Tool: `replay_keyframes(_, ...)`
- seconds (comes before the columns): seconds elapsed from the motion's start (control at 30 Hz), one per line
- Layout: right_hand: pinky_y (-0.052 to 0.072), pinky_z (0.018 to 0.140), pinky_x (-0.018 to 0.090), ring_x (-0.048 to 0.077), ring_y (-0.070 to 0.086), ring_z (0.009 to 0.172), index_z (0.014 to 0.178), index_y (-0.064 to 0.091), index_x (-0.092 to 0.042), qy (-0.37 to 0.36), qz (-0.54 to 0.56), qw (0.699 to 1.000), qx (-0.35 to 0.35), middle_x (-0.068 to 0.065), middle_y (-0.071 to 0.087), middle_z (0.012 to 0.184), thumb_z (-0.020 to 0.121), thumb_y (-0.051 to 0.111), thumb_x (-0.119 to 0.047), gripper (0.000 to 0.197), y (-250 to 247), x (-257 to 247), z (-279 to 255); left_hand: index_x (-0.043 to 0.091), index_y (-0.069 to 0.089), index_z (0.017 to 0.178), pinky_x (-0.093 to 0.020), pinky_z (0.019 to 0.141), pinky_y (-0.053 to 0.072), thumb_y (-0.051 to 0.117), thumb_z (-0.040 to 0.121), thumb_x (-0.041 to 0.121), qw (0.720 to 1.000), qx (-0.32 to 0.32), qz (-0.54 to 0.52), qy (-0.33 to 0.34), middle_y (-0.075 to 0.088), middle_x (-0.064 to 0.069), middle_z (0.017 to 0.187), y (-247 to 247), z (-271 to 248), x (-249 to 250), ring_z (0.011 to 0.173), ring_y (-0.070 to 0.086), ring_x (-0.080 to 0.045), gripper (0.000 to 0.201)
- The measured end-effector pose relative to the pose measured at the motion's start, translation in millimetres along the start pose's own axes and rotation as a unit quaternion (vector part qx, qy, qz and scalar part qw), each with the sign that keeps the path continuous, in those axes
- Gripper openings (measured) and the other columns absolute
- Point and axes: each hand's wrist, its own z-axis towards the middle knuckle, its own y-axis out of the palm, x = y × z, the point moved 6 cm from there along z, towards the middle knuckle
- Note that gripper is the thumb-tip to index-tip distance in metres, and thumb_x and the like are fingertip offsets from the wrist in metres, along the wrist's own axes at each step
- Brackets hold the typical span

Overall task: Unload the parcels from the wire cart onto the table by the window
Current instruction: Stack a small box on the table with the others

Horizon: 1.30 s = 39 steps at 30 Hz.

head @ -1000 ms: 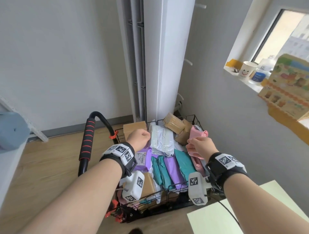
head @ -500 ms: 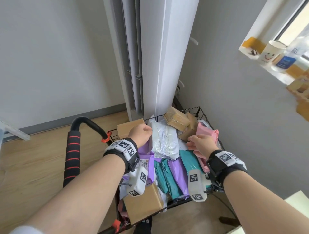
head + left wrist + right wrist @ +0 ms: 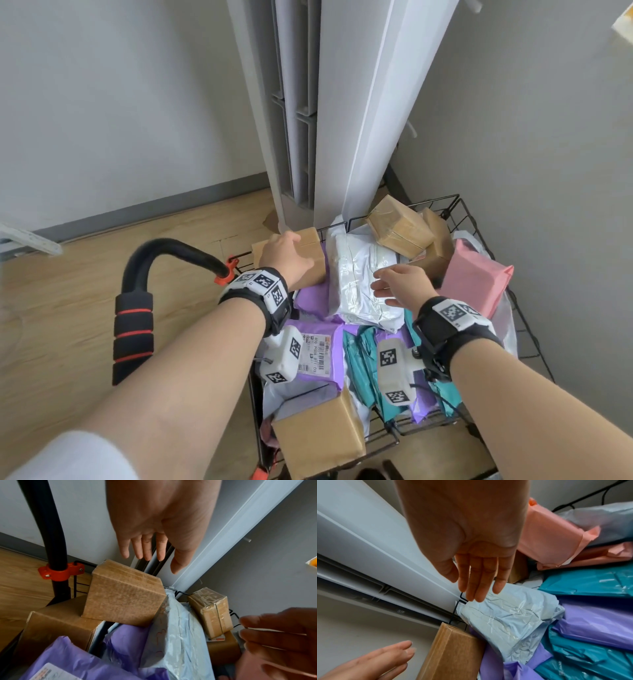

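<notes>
The black wire cart [image 3: 473, 219] is piled with parcels. My left hand [image 3: 283, 247] hovers open over a plain cardboard box [image 3: 310, 255] at the cart's far left corner; in the left wrist view its fingers [image 3: 145, 550] are straight, just above the box [image 3: 123, 595]. My right hand [image 3: 394, 284] is open over a crinkled white mailer [image 3: 356, 284], its fingers [image 3: 477, 585] straight above that mailer [image 3: 510, 616]. A pink parcel [image 3: 476, 281] lies to its right, a taped brown box [image 3: 397, 226] behind it. Neither hand holds anything.
Purple mailers [image 3: 318, 349] and teal mailers [image 3: 363, 370] fill the middle of the cart, and another cardboard box [image 3: 318, 435] sits at its near edge. The foam-padded cart handle [image 3: 133, 329] rises at the left. A tall white unit [image 3: 342, 102] stands in the corner behind the cart.
My right hand let go of the pink parcel's edge, opened and moved left over the white mailer. My left hand uncurled and reached forward over the cardboard box. The view tilted down.
</notes>
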Motion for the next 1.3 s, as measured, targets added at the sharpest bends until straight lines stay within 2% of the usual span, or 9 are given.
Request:
replay_keyframes(0.13, 0.049, 0.067, 0.027, 0.016, 0.064, 0.070, 0.090, 0.066, -0.011, 0.013, 0.002, 1.000, -0.012, 0.005, 0.070, 0.080, 0.094, 0.048, -0.013, 0.018, 16.4, 7.9, 20.3, 0.017, 0.037, 0.141, -0.034, 0.108, 0.031, 0.073, 0.072, 0.023, 0.996, -0.022, 0.076, 0.026, 0.034, -0.007, 0.146, 17.0, 25.6, -7.6, 0.134, 0.033, -0.024, 0.078)
replay_keyframes(0.23, 0.048, 0.066, 0.027, 0.016, 0.063, 0.067, 0.090, 0.065, -0.010, 0.027, -0.004, 0.999, -0.018, 0.006, 0.069, 0.079, 0.094, 0.048, -0.012, 0.018, 22.6, 17.1, 32.1, 0.020, 0.022, 0.149, -0.043, 0.118, 0.018, 0.077, 0.068, 0.023, 0.992, -0.030, 0.118, 0.028, 0.015, -0.008, 0.157, 29.9, 42.5, -15.4, 0.146, 0.011, -0.026, 0.097)
replay_keyframes(0.3, 0.047, 0.064, 0.026, 0.015, 0.063, 0.066, 0.090, 0.065, -0.010, 0.036, -0.008, 0.999, -0.019, 0.005, 0.070, 0.078, 0.094, 0.048, -0.013, 0.018, 23.3, 23.0, 38.7, 0.025, 0.014, 0.151, -0.051, 0.118, 0.013, 0.079, 0.067, 0.027, 0.988, -0.027, 0.149, 0.025, 0.006, -0.005, 0.160, 33.9, 50.5, -18.6, 0.147, 0.003, -0.027, 0.106)
replay_keyframes(0.4, 0.048, 0.065, 0.027, 0.015, 0.063, 0.067, 0.089, 0.066, -0.010, 0.043, -0.014, 0.999, -0.017, 0.005, 0.070, 0.079, 0.094, 0.049, -0.013, 0.018, 21.2, 28.5, 46.6, 0.031, 0.006, 0.151, -0.058, 0.115, 0.013, 0.080, 0.066, 0.034, 0.980, -0.042, 0.194, 0.013, 0.004, -0.003, 0.161, 37.2, 58.3, -22.8, 0.148, 0.001, -0.026, 0.112)
replay_keyframes(0.53, 0.049, 0.065, 0.026, 0.015, 0.064, 0.067, 0.088, 0.066, -0.011, 0.050, -0.019, 0.999, -0.013, 0.005, 0.071, 0.078, 0.093, 0.048, -0.013, 0.018, 18.8, 34.7, 51.3, 0.032, 0.003, 0.151, -0.060, 0.115, 0.009, 0.081, 0.063, 0.034, 0.978, -0.064, 0.196, -0.014, 0.011, -0.002, 0.160, 45.9, 62.2, -32.2, 0.148, 0.003, -0.025, 0.117)
replay_keyframes(0.67, 0.048, 0.064, 0.026, 0.016, 0.064, 0.068, 0.092, 0.066, -0.009, 0.053, -0.018, 0.998, -0.020, 0.005, 0.071, 0.079, 0.094, 0.048, -0.014, 0.019, 19.1, 41.0, 50.2, 0.030, 0.015, 0.149, -0.052, 0.110, 0.024, 0.081, 0.059, 0.034, 0.977, -0.025, 0.213, -0.004, 0.033, -0.001, 0.145, 45.3, 62.0, -33.0, 0.135, 0.032, -0.022, 0.112)
replay_keyframes(0.8, 0.047, 0.061, 0.024, 0.015, 0.063, 0.067, 0.092, 0.065, -0.009, 0.052, -0.021, 0.998, -0.023, 0.004, 0.070, 0.078, 0.095, 0.047, -0.013, 0.019, 16.8, 43.1, 43.6, 0.027, 0.030, 0.142, -0.045, 0.104, 0.029, 0.080, 0.054, 0.041, 0.974, -0.008, 0.224, 0.015, 0.041, 0.001, 0.133, 45.3, 52.6, -28.5, 0.121, 0.047, -0.020, 0.102)
replay_keyframes(1.07, 0.045, 0.063, 0.025, 0.017, 0.063, 0.070, 0.099, 0.066, -0.007, 0.034, -0.008, 0.999, -0.022, 0.006, 0.070, 0.080, 0.095, 0.048, -0.014, 0.020, -3.1, 27.6, 10.8, 0.028, 0.040, 0.128, -0.045, 0.091, 0.047, 0.080, 0.047, 0.049, 0.987, -0.004, 0.162, -0.006, 0.040, -0.002, 0.121, 15.3, 19.7, -3.0, 0.107, 0.051, -0.028, 0.092)
replay_keyframes(1.3, 0.047, 0.067, 0.028, 0.018, 0.062, 0.076, 0.109, 0.064, -0.008, -0.025, 0.014, 0.999, -0.026, 0.010, 0.068, 0.095, 0.095, 0.051, -0.018, 0.021, -27.4, -5.2, -39.7, 0.018, 0.039, 0.125, -0.037, 0.088, 0.049, 0.078, 0.049, 0.053, 1.000, -0.004, -0.011, -0.022, 0.049, -0.004, 0.118, -10.8, -18.0, 45.2, 0.109, 0.050, -0.024, 0.093)
